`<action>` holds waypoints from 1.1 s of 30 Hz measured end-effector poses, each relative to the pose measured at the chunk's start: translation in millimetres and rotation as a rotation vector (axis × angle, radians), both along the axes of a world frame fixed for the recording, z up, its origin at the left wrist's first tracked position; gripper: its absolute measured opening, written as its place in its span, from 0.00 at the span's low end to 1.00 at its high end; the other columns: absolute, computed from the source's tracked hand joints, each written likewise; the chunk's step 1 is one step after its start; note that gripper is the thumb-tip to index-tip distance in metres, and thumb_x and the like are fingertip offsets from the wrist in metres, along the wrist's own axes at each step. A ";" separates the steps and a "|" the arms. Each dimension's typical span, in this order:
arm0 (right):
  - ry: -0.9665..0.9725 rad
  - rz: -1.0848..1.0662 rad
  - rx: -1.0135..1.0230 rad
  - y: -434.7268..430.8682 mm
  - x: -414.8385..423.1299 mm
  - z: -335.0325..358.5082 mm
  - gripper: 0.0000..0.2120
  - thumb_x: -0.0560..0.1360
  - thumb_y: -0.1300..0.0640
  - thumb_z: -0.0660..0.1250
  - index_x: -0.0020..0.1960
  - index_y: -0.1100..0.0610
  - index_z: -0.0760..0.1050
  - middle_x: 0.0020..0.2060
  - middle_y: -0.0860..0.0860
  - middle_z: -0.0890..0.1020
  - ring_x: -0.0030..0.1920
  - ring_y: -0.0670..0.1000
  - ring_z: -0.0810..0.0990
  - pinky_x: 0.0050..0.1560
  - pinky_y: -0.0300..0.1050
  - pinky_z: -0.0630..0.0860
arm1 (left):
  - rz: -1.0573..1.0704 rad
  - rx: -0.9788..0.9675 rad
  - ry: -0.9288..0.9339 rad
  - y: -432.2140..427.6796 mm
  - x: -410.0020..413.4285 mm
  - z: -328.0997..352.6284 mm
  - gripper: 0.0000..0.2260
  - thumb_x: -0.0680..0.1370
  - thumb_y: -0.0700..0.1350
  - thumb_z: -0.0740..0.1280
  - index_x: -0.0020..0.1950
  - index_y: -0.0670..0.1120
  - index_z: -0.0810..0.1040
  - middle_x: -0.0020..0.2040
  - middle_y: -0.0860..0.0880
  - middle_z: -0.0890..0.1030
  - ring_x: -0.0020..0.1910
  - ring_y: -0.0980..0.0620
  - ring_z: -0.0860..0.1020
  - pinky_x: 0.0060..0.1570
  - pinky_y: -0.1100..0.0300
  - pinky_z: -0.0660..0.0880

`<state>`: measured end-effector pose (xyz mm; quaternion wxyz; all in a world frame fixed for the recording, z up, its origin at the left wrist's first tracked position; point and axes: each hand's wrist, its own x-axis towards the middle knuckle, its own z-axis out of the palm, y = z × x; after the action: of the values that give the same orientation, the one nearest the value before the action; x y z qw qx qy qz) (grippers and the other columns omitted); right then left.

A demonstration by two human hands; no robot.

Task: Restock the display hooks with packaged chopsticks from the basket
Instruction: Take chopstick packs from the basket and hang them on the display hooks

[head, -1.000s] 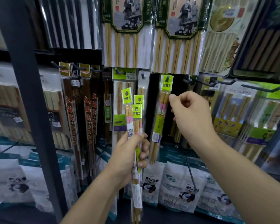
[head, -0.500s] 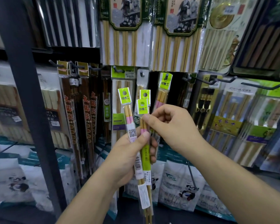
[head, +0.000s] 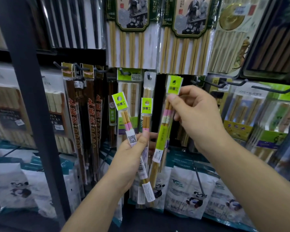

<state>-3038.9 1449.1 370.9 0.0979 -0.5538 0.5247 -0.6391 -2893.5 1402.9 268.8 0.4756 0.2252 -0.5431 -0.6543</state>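
Right grip (head: 197, 118) pinches one chopstick pack (head: 162, 138) near its top; left grip (head: 132, 158) clasps two packs (head: 146, 113).

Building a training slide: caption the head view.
Restocking chopsticks: right hand pinches one pack at the rack, left hand grips two more.

We've got three slim clear packs, lime header tags, pink-banded bamboo sticks. The first pack (head: 126, 118) and second pack (head: 146, 115) fan upright, gripped mid-length in our left hand (head: 131, 158). The third pack (head: 164, 131) is slightly tilted, pinched below its tag by our right hand (head: 196, 114). Can't tell if it's hooked.
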 end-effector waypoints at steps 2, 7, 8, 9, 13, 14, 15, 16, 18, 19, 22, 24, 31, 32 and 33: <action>-0.018 -0.031 -0.010 -2.4 -3.3 5.4 0.07 0.81 0.55 0.69 0.44 0.54 0.81 0.30 0.49 0.79 0.29 0.42 0.76 0.30 0.33 0.71 | 0.019 -0.005 -0.023 -1.2 0.6 -0.8 0.14 0.78 0.59 0.65 0.49 0.53 0.88 0.49 0.37 0.86 0.47 0.44 0.87 0.43 0.53 0.84; -0.067 -0.053 0.031 -9.4 -2.8 13.6 0.15 0.83 0.55 0.65 0.39 0.52 0.81 0.27 0.46 0.80 0.26 0.41 0.75 0.26 0.31 0.69 | 0.005 0.008 -0.013 -2.4 -0.4 -1.7 0.15 0.77 0.60 0.66 0.51 0.53 0.88 0.40 0.38 0.82 0.37 0.38 0.81 0.40 0.49 0.84; -0.074 -0.060 0.038 -10.6 -2.6 15.1 0.15 0.83 0.55 0.65 0.38 0.52 0.81 0.27 0.46 0.79 0.26 0.41 0.75 0.26 0.31 0.69 | -0.012 0.021 -0.006 -2.4 -0.3 -1.1 0.15 0.76 0.60 0.67 0.52 0.54 0.88 0.36 0.44 0.80 0.34 0.45 0.79 0.36 0.54 0.82; -0.079 -0.067 0.046 -11.8 -2.8 16.3 0.16 0.83 0.54 0.65 0.37 0.52 0.81 0.27 0.46 0.79 0.25 0.42 0.74 0.26 0.32 0.69 | -0.036 0.035 0.002 -3.1 0.2 -1.3 0.15 0.75 0.60 0.67 0.53 0.54 0.88 0.35 0.47 0.78 0.33 0.50 0.77 0.34 0.57 0.79; -0.092 -0.088 0.069 -15.4 -6.3 16.0 0.17 0.82 0.54 0.66 0.37 0.59 0.81 0.30 0.57 0.78 0.27 0.47 0.73 0.27 0.33 0.71 | -0.121 0.114 0.036 -6.7 4.0 -2.7 0.20 0.74 0.60 0.69 0.59 0.50 0.87 0.36 0.48 0.76 0.33 0.53 0.73 0.33 0.58 0.75; -0.077 -0.102 0.071 -16.0 -7.6 14.6 0.17 0.82 0.53 0.66 0.39 0.63 0.80 0.31 0.61 0.78 0.29 0.49 0.72 0.29 0.33 0.72 | -0.134 0.132 0.046 -7.3 4.7 -3.1 0.21 0.74 0.59 0.69 0.60 0.49 0.87 0.37 0.48 0.76 0.34 0.53 0.74 0.33 0.58 0.75; -0.053 -0.120 0.070 -16.2 -8.7 12.8 0.19 0.81 0.52 0.66 0.40 0.66 0.78 0.33 0.64 0.77 0.30 0.50 0.72 0.33 0.34 0.73 | -0.151 0.150 0.061 -7.6 5.4 -3.3 0.20 0.75 0.58 0.69 0.60 0.48 0.87 0.38 0.48 0.77 0.34 0.53 0.74 0.34 0.58 0.74; -0.029 -0.136 0.065 -15.9 -9.5 10.8 0.20 0.81 0.51 0.66 0.41 0.68 0.77 0.34 0.66 0.76 0.31 0.51 0.72 0.36 0.35 0.74 | -0.169 0.168 0.079 -7.3 5.7 -2.7 0.20 0.75 0.57 0.68 0.60 0.48 0.87 0.38 0.48 0.77 0.34 0.53 0.74 0.34 0.58 0.74; 0.002 -0.164 0.056 -14.2 -10.4 6.8 0.20 0.81 0.49 0.67 0.39 0.65 0.77 0.33 0.61 0.78 0.32 0.50 0.74 0.41 0.40 0.76 | -0.190 0.182 0.104 -6.8 5.8 -2.0 0.18 0.76 0.54 0.68 0.60 0.48 0.87 0.39 0.48 0.78 0.35 0.53 0.75 0.35 0.59 0.75; 0.011 -0.178 0.058 -12.9 -10.6 4.6 0.19 0.80 0.48 0.68 0.39 0.62 0.79 0.33 0.58 0.79 0.32 0.48 0.75 0.42 0.41 0.76 | -0.185 0.177 0.109 -7.2 5.7 -2.6 0.16 0.77 0.51 0.68 0.60 0.49 0.87 0.39 0.48 0.78 0.36 0.53 0.76 0.36 0.59 0.75; 0.021 -0.229 0.073 -8.6 -11.3 -4.8 0.17 0.79 0.45 0.69 0.38 0.56 0.78 0.29 0.50 0.79 0.30 0.43 0.74 0.37 0.41 0.72 | -0.153 0.142 0.128 -7.3 4.2 -3.7 0.11 0.81 0.42 0.67 0.58 0.49 0.87 0.40 0.47 0.79 0.38 0.52 0.78 0.38 0.59 0.78; 0.024 -0.234 0.082 -5.0 -11.1 -12.8 0.18 0.79 0.45 0.69 0.37 0.56 0.76 0.24 0.45 0.73 0.28 0.42 0.70 0.35 0.40 0.70 | -0.129 0.115 0.122 -7.1 3.4 -4.2 0.11 0.77 0.42 0.70 0.57 0.48 0.87 0.42 0.45 0.80 0.39 0.50 0.80 0.38 0.57 0.80; 0.087 -0.042 0.118 1.5 2.7 -23.6 0.09 0.79 0.48 0.69 0.42 0.49 0.82 0.35 0.49 0.83 0.31 0.40 0.76 0.34 0.34 0.73 | -0.167 0.070 0.151 -4.2 -2.1 -5.9 0.19 0.74 0.40 0.72 0.65 0.41 0.78 0.51 0.39 0.79 0.45 0.42 0.83 0.43 0.47 0.84; 0.099 -0.038 0.111 1.2 3.6 -22.6 0.08 0.80 0.50 0.69 0.43 0.48 0.82 0.37 0.50 0.83 0.32 0.41 0.76 0.35 0.36 0.74 | -0.167 0.068 0.146 -3.4 -2.9 -5.8 0.19 0.74 0.40 0.71 0.65 0.42 0.78 0.51 0.39 0.79 0.46 0.41 0.82 0.43 0.46 0.84; 0.104 -0.031 0.102 0.9 4.0 -21.5 0.07 0.80 0.52 0.69 0.43 0.49 0.82 0.37 0.51 0.84 0.33 0.42 0.76 0.37 0.39 0.75 | -0.166 0.069 0.140 -3.5 -3.7 -6.3 0.19 0.74 0.40 0.71 0.65 0.41 0.78 0.53 0.38 0.78 0.47 0.39 0.82 0.43 0.46 0.84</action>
<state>-3034.9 1450.0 349.5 0.0889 -0.5722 0.5695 -0.5834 -2897.2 1399.4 262.5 0.4484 0.1495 -0.5024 -0.7240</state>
